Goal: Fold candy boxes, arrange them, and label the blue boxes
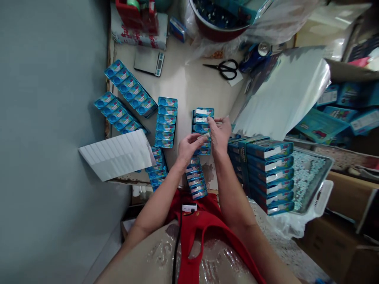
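Observation:
A row of small blue printed boxes (202, 128) lies in front of me, with white stickers on the ends of the upper two. My right hand (220, 132) is closed over the row's right side, its thumb on the second box. Between the thumb and fingers of my left hand (188, 149) is a small white sticker (206, 135), held just over the lower boxes. Another row of blue boxes (195, 179), with pale strips on the ends, lies nearer my body. To the left, a white sheet of stickers (118, 154) rests partly over other boxes.
More box rows (166, 122) lie to the left, below a small scale (149, 62). Black scissors (226, 70) and a blue can (255, 57) are further back. A strapped stack of boxes (266, 173) stands at right beside a tray (325, 169). A wall (53, 118) bounds the left.

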Available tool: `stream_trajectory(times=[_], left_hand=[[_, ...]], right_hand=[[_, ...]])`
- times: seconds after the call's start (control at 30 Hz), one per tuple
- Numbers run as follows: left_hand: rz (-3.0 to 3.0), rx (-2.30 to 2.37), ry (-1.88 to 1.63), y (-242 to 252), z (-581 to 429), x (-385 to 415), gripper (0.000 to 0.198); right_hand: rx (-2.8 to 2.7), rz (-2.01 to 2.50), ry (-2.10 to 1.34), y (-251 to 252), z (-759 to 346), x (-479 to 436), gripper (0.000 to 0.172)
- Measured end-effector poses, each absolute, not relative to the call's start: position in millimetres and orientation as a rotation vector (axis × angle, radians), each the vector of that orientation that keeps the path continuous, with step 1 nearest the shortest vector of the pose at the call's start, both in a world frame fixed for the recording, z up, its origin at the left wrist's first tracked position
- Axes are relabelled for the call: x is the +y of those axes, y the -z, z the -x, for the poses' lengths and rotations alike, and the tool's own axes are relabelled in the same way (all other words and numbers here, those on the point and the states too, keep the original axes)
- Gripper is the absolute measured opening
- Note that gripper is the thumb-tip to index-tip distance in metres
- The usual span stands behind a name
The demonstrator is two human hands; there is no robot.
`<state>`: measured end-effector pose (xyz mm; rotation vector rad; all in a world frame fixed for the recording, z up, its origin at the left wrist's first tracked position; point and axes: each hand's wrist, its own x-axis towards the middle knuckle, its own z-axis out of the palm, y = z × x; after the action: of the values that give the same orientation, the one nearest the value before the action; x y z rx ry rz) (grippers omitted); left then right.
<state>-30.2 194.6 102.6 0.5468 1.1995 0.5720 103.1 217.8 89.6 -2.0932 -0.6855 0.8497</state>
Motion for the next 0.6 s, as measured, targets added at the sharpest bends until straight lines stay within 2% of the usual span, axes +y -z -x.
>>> stream_trajectory(times=[0.13, 0.27, 0.4, 0.6], left_hand=[[-0.512, 1.25, -0.579, -97.2, 37.7, 199.7, 0.048], [-0.949, 1.385, -0.544, -89.8, 47.2, 220.1, 0.035], [-1.265, 1.502, -0.398, -82.9, 47.1, 242.8, 0.027], [-1.304, 1.541, -0.354, -69.9, 38.5, 254.1, 0.025]], right_hand=[[-0.526, 2.009, -0.906, -102.2, -98.6, 208.4, 0.04], [-0.493, 1.983, -0.985, -104.8, -100.4, 194.9, 0.046], [-0.491, 2.103, -0.895, -96.3, -98.9, 196.2, 0.041], [-0.666, 2.219, -0.779, -80.7, -98.3, 208.0, 0.035]])
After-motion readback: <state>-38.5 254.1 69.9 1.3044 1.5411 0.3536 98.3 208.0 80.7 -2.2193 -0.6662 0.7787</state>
